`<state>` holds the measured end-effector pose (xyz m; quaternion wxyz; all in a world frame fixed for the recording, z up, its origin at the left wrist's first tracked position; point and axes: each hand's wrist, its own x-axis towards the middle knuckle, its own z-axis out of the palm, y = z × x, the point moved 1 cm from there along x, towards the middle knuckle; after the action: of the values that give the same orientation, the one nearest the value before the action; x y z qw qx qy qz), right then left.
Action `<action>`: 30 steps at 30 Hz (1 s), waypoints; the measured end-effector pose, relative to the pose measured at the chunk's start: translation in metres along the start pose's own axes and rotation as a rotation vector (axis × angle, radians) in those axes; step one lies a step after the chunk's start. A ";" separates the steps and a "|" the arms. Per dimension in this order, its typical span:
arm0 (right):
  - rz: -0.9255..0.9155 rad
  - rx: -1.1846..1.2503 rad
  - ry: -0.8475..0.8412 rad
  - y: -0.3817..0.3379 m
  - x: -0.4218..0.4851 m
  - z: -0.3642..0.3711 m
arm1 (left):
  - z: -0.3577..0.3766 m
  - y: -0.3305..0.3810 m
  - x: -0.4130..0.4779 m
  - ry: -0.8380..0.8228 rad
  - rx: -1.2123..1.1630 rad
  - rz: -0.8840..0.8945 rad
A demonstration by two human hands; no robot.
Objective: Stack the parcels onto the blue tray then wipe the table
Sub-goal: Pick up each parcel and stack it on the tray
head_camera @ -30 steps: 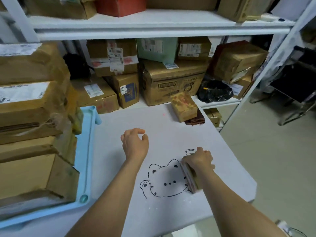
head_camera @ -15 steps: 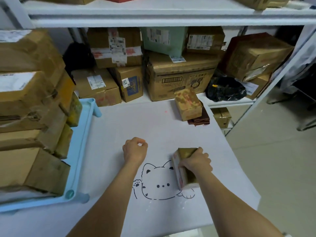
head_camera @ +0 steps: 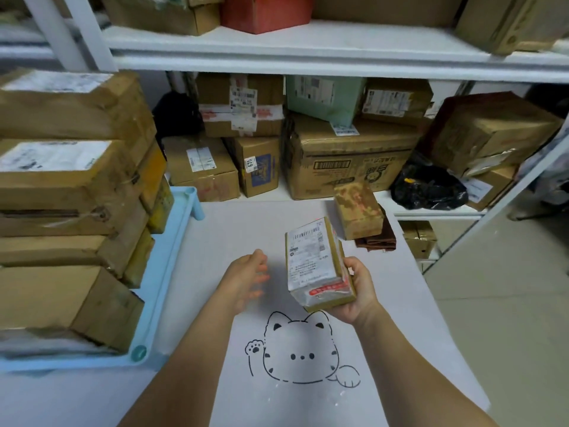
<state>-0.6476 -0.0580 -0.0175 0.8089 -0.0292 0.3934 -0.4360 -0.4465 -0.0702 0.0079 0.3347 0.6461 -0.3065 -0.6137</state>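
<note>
The right hand [head_camera: 354,295] holds a small parcel [head_camera: 317,265] up above the table [head_camera: 415,349]. The fingers wrap around its right side and its near end. The parcel is a brown box with a white label on its top face and red tape near the bottom. Its long side runs from near to far, and the far end tips up a little. The label faces up toward the camera.

The left hand [head_camera: 246,280] is open and holds nothing. Its fingers are spread and blurry, and it hangs just left of the parcel, not touching it.

A cat drawing [head_camera: 300,352] is on the table, near the arms.

On the left sits the blue tray [head_camera: 166,272]. It has a tall stack of brown parcels [head_camera: 70,195] on it, with white labels on the top 2.

At the far right of the table 1 more small box [head_camera: 358,211] sits tilted on a dark brown cloth [head_camera: 380,240]. Behind the table is a white shelf [head_camera: 308,53] full of boxes and a black bag [head_camera: 428,186].
</note>
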 end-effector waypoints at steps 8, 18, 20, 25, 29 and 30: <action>-0.012 -0.023 -0.114 0.007 -0.003 0.034 | -0.007 0.032 -0.011 -0.096 -0.023 0.092; -0.076 -0.034 -0.071 0.017 -0.009 0.072 | -0.021 0.049 -0.025 -0.194 -0.059 0.234; -0.072 -0.031 -0.051 0.019 -0.009 0.077 | -0.023 0.049 -0.027 -0.226 -0.002 0.269; -0.010 -0.015 0.002 0.025 -0.009 0.087 | -0.030 0.050 -0.025 -0.153 0.004 0.301; -0.058 0.049 0.042 0.026 -0.004 0.088 | -0.040 0.048 -0.021 -0.006 -0.062 0.262; -0.095 0.063 0.046 0.025 -0.003 0.088 | -0.043 0.047 -0.020 0.050 -0.063 0.247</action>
<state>-0.5734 -0.0662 0.0352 0.7784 -0.0123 0.3963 -0.4867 -0.4041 -0.0792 0.0586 0.4354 0.6075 -0.3561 -0.5608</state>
